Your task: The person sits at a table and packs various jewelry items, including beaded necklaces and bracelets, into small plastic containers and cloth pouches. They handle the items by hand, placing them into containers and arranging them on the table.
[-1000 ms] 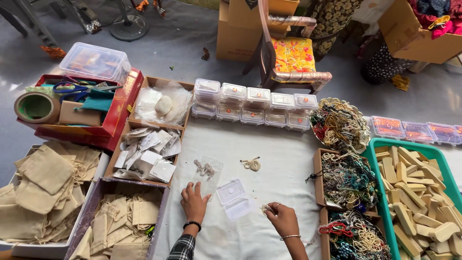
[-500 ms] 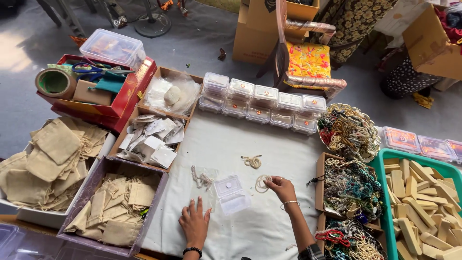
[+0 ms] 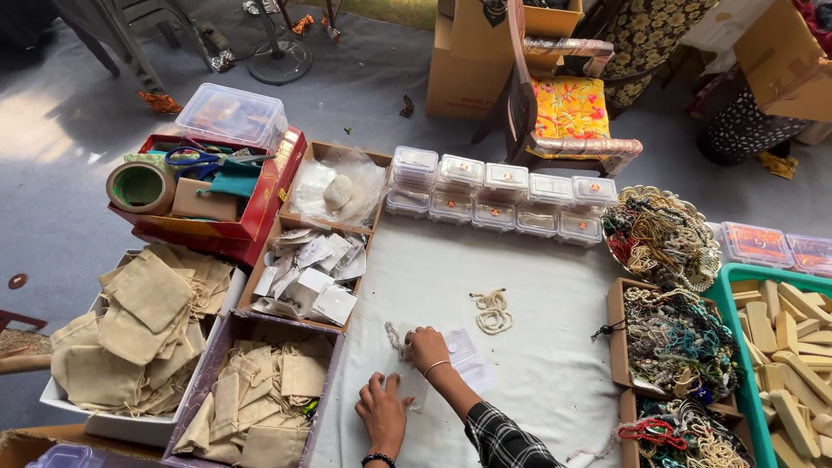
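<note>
1. Hands first: right hand (image 3: 427,345) is curled, fingertips down on a small clear plastic pouch (image 3: 464,354) and right beside a short string of pale beads (image 3: 394,338) at the pouch's left edge. Can't quite tell if it's pinching the beads or only pressing on them.
2. Left hand (image 3: 383,414) lies flat and spread on the white cloth (image 3: 546,364), nearer the body, seemingly pinning the lower corner of the plastic. Not gripping anything.
3. Handling, my guess: the pouch looks thin, slick and floppy, so it'll probably slide on the cloth unless held down. Best grabbed at an edge or the open mouth, not the middle.
4. The beads look light and limp, no stiffness at all. Pick them up at one end and they dangle; bunch them up and they stay together.
5. Another coil of cream beads (image 3: 492,310) sits just beyond, apart from both hands. Cloth bags (image 3: 139,321) are well off to the left.
</note>
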